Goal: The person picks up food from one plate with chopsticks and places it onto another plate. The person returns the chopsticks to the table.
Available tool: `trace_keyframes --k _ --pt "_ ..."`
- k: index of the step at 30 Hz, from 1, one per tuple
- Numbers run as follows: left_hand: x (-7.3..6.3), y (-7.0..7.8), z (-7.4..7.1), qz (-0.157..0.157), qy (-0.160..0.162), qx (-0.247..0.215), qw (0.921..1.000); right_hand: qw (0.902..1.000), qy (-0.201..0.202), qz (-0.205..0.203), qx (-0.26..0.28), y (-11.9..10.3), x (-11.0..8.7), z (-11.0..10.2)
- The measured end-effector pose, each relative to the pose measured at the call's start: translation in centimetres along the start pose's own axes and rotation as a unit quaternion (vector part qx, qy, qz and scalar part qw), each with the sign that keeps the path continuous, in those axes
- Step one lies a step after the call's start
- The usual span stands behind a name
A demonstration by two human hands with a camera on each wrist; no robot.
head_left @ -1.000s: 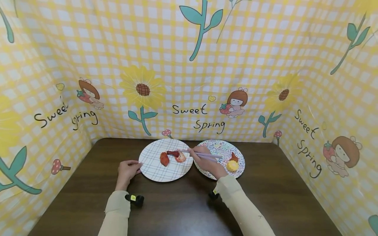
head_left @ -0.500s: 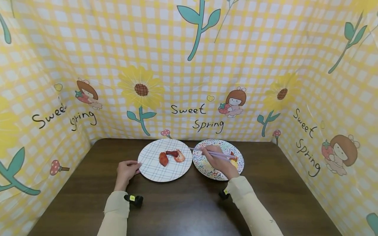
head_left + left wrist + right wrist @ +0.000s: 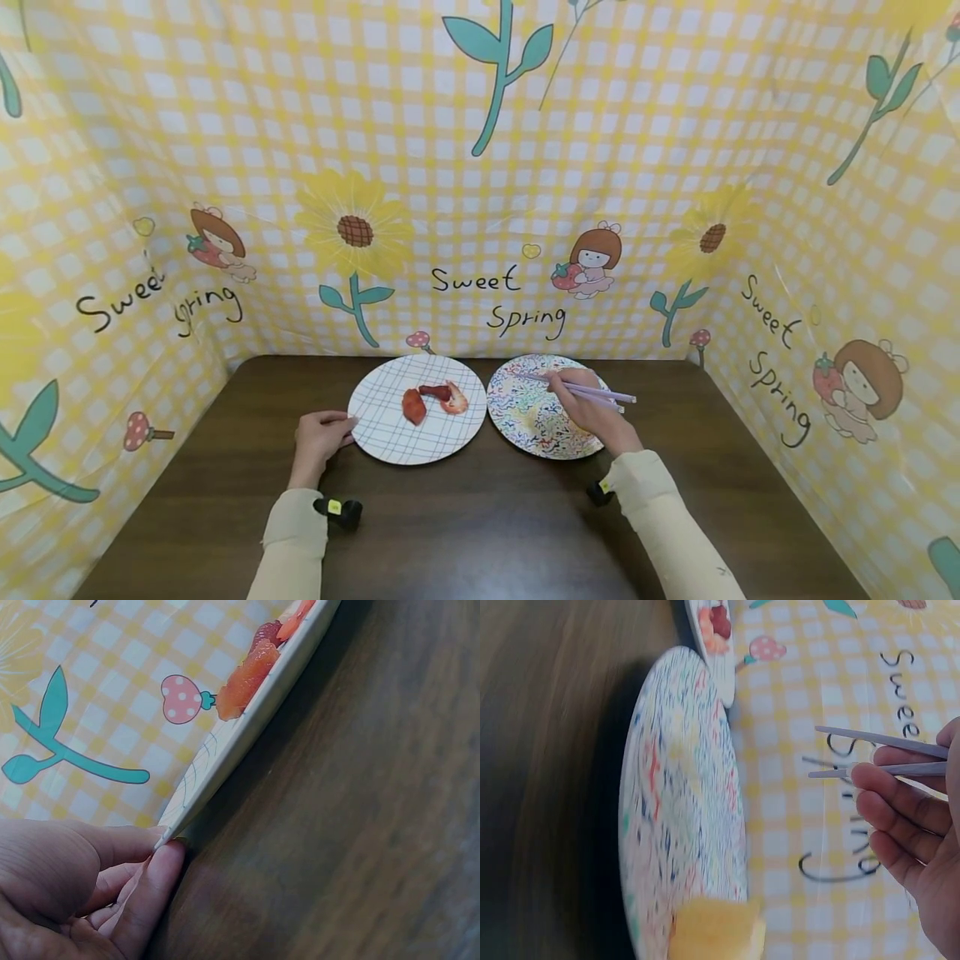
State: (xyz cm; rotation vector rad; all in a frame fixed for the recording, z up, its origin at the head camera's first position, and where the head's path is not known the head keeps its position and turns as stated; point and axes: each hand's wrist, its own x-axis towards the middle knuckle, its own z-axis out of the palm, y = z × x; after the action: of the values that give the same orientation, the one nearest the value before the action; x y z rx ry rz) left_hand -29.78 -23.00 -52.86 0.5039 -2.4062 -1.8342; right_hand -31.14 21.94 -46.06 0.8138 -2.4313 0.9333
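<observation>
My left hand [image 3: 318, 437] pinches the left rim of a white plate with blue grid lines [image 3: 382, 433], thumb on top and a finger beneath. On that plate lie an orange-brown food piece [image 3: 413, 407], a dark red drumstick-shaped piece [image 3: 432, 391] and a shrimp [image 3: 454, 403]. Over the plate with multicoloured speckles [image 3: 525, 425], my right hand [image 3: 592, 417] holds a pair of light purple chopsticks [image 3: 618, 397]. Their tips are apart with nothing between them in the right wrist view. A yellow block-like food piece [image 3: 714, 930] sits on the speckled plate, hidden behind the hand in the head view.
Both plates stand side by side near the back edge of a dark wooden table [image 3: 450, 533]. A yellow checked cloth [image 3: 480, 208] rises behind and along both sides. Black wrist cameras [image 3: 341, 512] hang on the inner side of each cuff.
My right hand has moved right with the chopsticks, from the shrimp on the grid plate to over the speckled plate. My left hand keeps its hold on the rim.
</observation>
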Motion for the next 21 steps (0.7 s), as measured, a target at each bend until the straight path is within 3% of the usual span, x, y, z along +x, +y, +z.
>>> trace_keyframes --k 5,12,19,21 --pt "0.0 -0.1 -0.1 0.002 0.0 0.001 1.0 0.9994 0.013 0.031 0.001 1.4 -0.8 -1.1" --pt "0.1 -0.5 0.0 0.012 0.004 -0.01 0.9999 0.9995 0.01 0.03 -0.003 2.8 -2.6 -2.4" --pt "0.4 -0.7 0.0 0.012 0.004 -0.012 0.9998 0.9959 0.003 0.087 0.023 3.1 -4.1 -3.3" --pt "0.4 -0.7 0.0 0.009 0.004 -0.011 0.9999 0.996 0.004 0.087 0.018 3.1 -4.4 -3.6"
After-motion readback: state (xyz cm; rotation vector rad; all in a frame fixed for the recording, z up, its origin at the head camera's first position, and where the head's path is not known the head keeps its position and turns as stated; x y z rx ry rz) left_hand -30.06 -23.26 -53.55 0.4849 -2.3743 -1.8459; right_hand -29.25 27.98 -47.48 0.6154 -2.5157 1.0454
